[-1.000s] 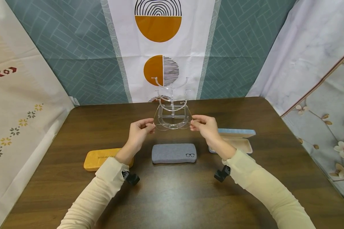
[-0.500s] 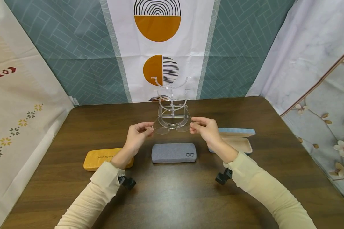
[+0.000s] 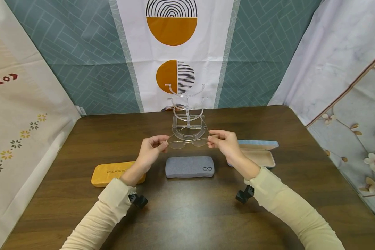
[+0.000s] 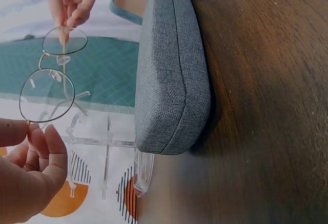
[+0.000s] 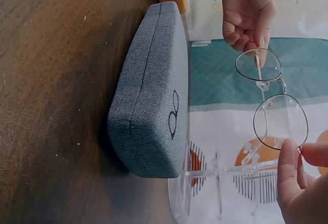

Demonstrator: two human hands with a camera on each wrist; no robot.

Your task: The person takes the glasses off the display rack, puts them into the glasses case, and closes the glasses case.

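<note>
Thin-rimmed round glasses point(image 3: 176, 145) are held level between both hands, temples unfolded and pointing away toward the stand. My left hand point(image 3: 151, 148) pinches them at the left hinge, thumb against fingertips. At the opposite hinge my right hand point(image 3: 223, 141) pinches the frame the same way. Both wrist views show the clear lenses point(image 4: 47, 96) and a dark rim; the right wrist view shows the near fingertips point(image 5: 289, 165) on the hinge. Just behind the glasses stands a clear tiered glasses stand point(image 3: 188, 118). A closed grey glasses case point(image 3: 189, 167) lies in front of them.
A yellow case point(image 3: 107, 173) lies at the left, partly under the left forearm. On the right, a light-blue case point(image 3: 259, 152) stands open with a beige lining. The wooden table point(image 3: 187, 215) ends at fabric-covered walls behind and at the sides.
Both hands have drawn the glasses toward me and slightly down, away from the stand. The lenses have tilted into clearer view. The cases and stand have stayed in place.
</note>
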